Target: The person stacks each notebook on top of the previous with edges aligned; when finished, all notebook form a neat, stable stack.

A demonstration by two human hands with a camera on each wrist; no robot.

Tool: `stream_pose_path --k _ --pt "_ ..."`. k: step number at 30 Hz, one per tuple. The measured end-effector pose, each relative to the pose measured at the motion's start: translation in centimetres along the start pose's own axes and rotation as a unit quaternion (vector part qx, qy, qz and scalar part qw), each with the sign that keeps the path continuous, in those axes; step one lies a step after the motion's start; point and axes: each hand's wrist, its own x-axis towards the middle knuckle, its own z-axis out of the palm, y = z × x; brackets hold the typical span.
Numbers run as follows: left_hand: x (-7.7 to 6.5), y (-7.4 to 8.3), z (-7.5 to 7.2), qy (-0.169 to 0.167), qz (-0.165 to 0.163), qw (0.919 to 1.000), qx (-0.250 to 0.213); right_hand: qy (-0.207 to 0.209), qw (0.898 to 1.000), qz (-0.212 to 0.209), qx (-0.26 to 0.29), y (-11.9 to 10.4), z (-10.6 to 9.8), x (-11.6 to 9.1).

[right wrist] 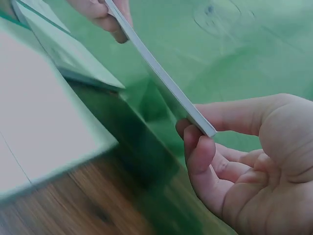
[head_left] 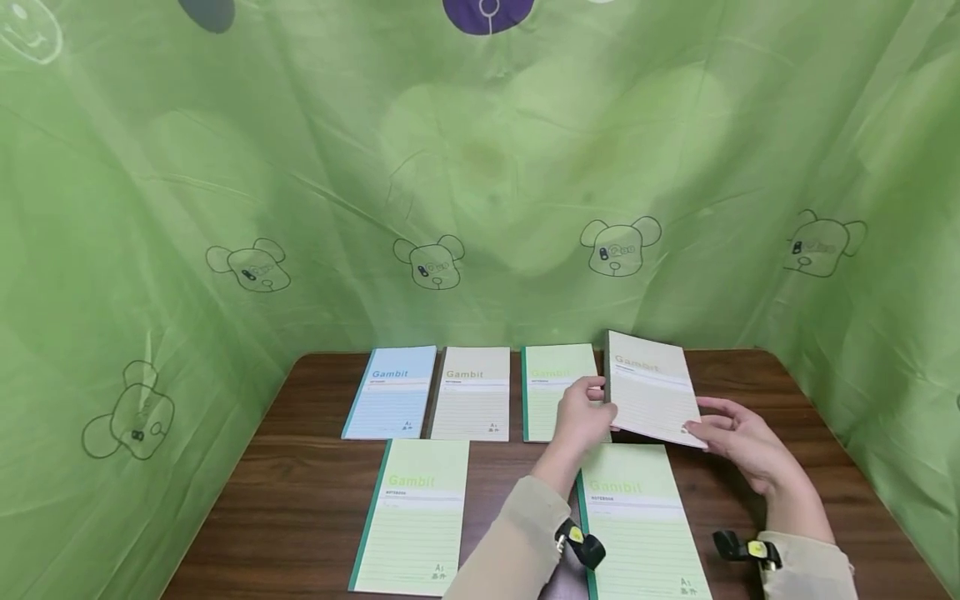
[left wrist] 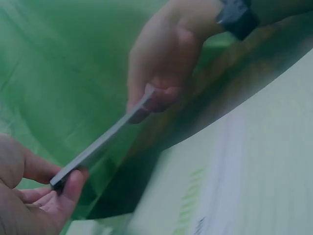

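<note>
Both hands hold a grey-beige Gambit notebook (head_left: 651, 392) above the back right of the table, slightly tilted. My left hand (head_left: 583, 414) pinches its dark spine edge between thumb and fingers. At the lower right corner, my right hand (head_left: 742, 442) grips it, thumb on the cover. In the left wrist view the notebook (left wrist: 102, 139) appears edge-on between the two hands; the right wrist view also shows the held notebook (right wrist: 161, 73) from its thin side. A green notebook (head_left: 558, 375) lies just left of it, partly covered by my left hand. Another green notebook (head_left: 637, 517) lies below it.
A blue notebook (head_left: 393, 392) and a grey notebook (head_left: 472, 392) lie side by side at the back left of the brown wooden table (head_left: 285, 500). One more green notebook (head_left: 412, 517) lies in front of them. A green patterned cloth (head_left: 487, 167) hangs around the table's back and sides.
</note>
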Motion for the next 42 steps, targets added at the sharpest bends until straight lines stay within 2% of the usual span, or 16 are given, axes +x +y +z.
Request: stream_pose_path --k 5,10,18,22,26,32,42 --pt "-0.1 0.5 -3.1 0.001 0.001 0.9995 0.031 0.005 0.999 -0.019 -0.036 -1.6 2.7 0.3" --pt "-0.3 0.1 -6.2 0.013 0.012 0.9983 0.056 0.006 0.997 -0.031 -0.064 -3.1 5.5 0.7" --pt "0.0 -1.1 -10.6 0.007 0.024 0.9992 0.031 0.01 0.998 -0.052 -0.027 -3.8 9.5 1.4" --pt "0.0 -1.5 -12.3 0.009 0.024 0.9981 0.056 0.013 0.998 -0.066 -0.021 -3.7 11.0 1.9" --pt "0.1 -1.6 -13.2 0.016 0.031 0.994 0.104 0.031 0.996 -0.078 -0.027 -3.4 12.0 2.4" --pt "0.5 -2.1 -13.6 0.018 0.045 0.9875 0.15 0.052 0.994 -0.072 -0.056 -3.0 12.9 2.9" --pt "1.0 -3.2 -14.2 0.008 0.029 0.9821 0.186 0.042 0.997 -0.024 -0.062 -2.3 14.1 3.1"
